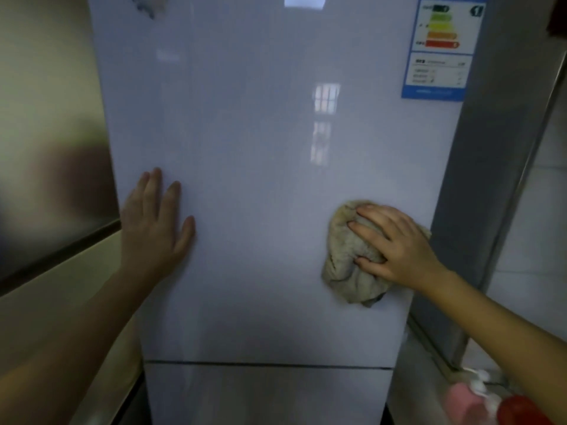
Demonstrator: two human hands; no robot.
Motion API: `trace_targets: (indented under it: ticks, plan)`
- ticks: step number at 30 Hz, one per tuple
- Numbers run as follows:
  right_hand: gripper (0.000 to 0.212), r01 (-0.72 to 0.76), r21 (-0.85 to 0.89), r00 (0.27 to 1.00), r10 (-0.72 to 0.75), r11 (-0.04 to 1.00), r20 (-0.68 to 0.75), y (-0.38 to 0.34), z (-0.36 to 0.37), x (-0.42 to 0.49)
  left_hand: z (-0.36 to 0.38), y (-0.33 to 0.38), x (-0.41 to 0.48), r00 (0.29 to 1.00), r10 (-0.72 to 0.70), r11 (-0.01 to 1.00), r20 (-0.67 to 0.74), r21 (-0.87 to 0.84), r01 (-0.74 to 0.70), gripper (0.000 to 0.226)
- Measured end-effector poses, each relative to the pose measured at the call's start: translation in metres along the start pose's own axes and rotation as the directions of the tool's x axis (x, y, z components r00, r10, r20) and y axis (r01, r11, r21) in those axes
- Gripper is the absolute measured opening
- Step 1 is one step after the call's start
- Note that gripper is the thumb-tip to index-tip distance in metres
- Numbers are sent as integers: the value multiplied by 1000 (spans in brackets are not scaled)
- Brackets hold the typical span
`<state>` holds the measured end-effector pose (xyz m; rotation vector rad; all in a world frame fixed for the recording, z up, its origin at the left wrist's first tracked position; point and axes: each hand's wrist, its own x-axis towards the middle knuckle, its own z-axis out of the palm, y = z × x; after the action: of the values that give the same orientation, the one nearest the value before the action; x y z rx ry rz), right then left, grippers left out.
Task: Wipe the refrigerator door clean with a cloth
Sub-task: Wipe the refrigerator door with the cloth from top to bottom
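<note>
ok, far left of frame: a dull metal-look panel (46,148) just beside the fridge; can't tell what it is. next, the left hand (156,225) lies flat on the refrigerator door (260,133) at mid-left, fingers (155,185) straight & a bit spread, holding nothing; looks like a brace. top left of the door has a greyish smudge (150,6), blurred, well apart from the wiping.

the cloth (343,265) sits low & right on the upper door, near its right edge, bunched in a wad on the glossy face. the right hand (402,250) covers it: fingers (368,211) fanned over the top, thumb dug into a fold below, so it's pressed to the door & lightly pinched.

handling, my guess: cloth is soft, light, floppy. it'll bunch or drop unless pinned w/ the palm, so take the middle of the wad, not a corner. door is stiff & slick, so it should glide easy.

edges/room: lots of bare door up & left of the cloth. upper right, an energy label (441,47) whose edges could catch. the right edge meets the fridge's grey side wall (478,179). below, a dark seam (267,363) splits off the lower door. bottom right corner: a pink container (466,400) & a red container (521,409), blurred, near the right forearm; low strokes could knock them.
</note>
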<state>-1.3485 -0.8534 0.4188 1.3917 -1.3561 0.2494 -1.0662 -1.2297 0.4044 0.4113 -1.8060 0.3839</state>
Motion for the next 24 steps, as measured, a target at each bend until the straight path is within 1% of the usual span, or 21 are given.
trace_targets:
  ticks: [5,9,13,17,21,24]
  plan:
    - [66,-13,-19,999,14,1000,31,23,-13,-34,8,5,-1,999,-47,999,-26,16,48,64]
    - [64,-28,6,1000,28,1000,1,21,-10,-33,11,4,-2,998,-24,999,-64,33,27,63]
    - [65,-15,40,999,17,999,-38,10,0,-21,10,2,-2,998,-28,999,-55,44,31,63]
    - [63,17,103,997,-8,995,-81,-20,23,6,7,0,0,999,-20,998,-39,64,23,63]
    - [60,55,144,994,-40,988,-105,-70,51,46,4,-11,0,998,48,996,-39,74,-45,60]
    - [57,79,181,995,-65,980,-81,-119,75,78,1,-26,0,994,111,992,-14,66,-110,61]
